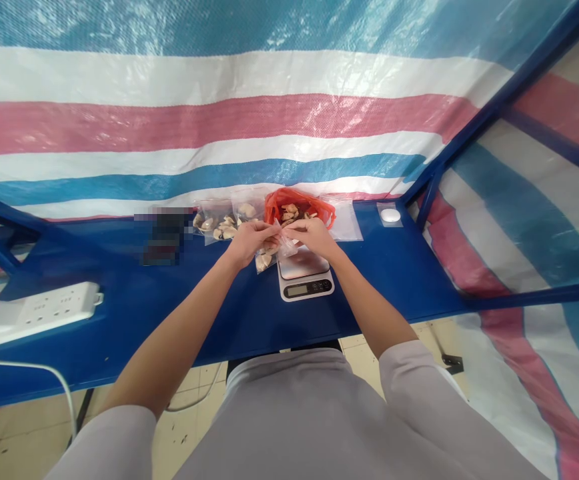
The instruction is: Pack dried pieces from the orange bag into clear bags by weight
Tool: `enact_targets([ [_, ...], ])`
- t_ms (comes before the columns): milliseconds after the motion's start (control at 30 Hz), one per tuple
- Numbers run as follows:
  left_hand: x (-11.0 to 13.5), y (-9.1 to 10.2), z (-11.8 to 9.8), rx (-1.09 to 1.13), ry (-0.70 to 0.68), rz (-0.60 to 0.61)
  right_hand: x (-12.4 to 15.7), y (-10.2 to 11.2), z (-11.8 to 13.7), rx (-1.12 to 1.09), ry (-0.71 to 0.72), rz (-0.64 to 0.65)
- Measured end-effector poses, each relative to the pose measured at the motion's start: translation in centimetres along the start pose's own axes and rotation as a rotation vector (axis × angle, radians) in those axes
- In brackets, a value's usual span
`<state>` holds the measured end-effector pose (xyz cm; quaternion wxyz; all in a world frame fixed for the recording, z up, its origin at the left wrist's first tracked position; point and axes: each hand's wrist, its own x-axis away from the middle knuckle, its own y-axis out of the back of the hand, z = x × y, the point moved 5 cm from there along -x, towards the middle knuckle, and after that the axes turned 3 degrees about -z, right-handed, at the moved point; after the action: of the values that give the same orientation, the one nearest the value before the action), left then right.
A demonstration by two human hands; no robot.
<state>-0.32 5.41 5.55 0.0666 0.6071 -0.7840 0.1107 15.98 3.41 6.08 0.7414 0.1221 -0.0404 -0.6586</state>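
Observation:
My left hand (pixel 250 244) and my right hand (pixel 315 237) meet above the back of a white kitchen scale (pixel 307 288). Both have their fingers pinched on a crumpled clear plastic bag (pixel 288 248). Just under my left hand lies a small clear bag of pale pieces (pixel 265 261); whether it is part of the held bag I cannot tell. Behind my hands an open red plastic bag (pixel 275 200) holds brown and cream pieces that look like dried mushrooms (pixel 290 212). Several clear bags of similar pieces (pixel 225 229) lie to the left.
Flat clear bags (pixel 348 220) lie right of the red bag. Farther right is a round white object (pixel 390 215) on a small clear bag. A white power strip (pixel 64 307) sits on the blue table (pixel 394 280) at left. Striped sheeting (pixel 209 123) hangs behind.

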Motion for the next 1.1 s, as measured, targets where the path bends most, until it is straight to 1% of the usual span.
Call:
enact_targets([
  [167,0.2,0.1,-0.1,0.026,0.046,0.010,0.2,-0.2,0.3,-0.031,-0.017,-0.008],
  [333,0.3,0.2,0.1,0.053,0.103,0.032,0.2,-0.3,-0.2,-0.109,-0.043,0.032],
  [467,0.3,0.1,0.1,0.026,0.078,0.044,0.1,-0.2,-0.6,-0.132,-0.075,0.039],
  [733,0.3,-0.2,0.4,0.032,0.054,0.065,0.1,-0.4,-0.5,-0.135,-0.115,0.039],
  [933,0.4,-0.1,0.6,0.037,0.066,0.026,-0.2,-0.2,-0.8,-0.064,-0.052,0.029],
  [1033,0.5,-0.1,0.7,0.017,0.094,0.033,-0.2,-0.2,-0.7,-0.064,-0.073,0.031],
  [1100,0.5,-0.1,0.7,0.018,0.102,0.037,-0.3,-0.3,-0.6,-0.107,-0.104,0.024],
])
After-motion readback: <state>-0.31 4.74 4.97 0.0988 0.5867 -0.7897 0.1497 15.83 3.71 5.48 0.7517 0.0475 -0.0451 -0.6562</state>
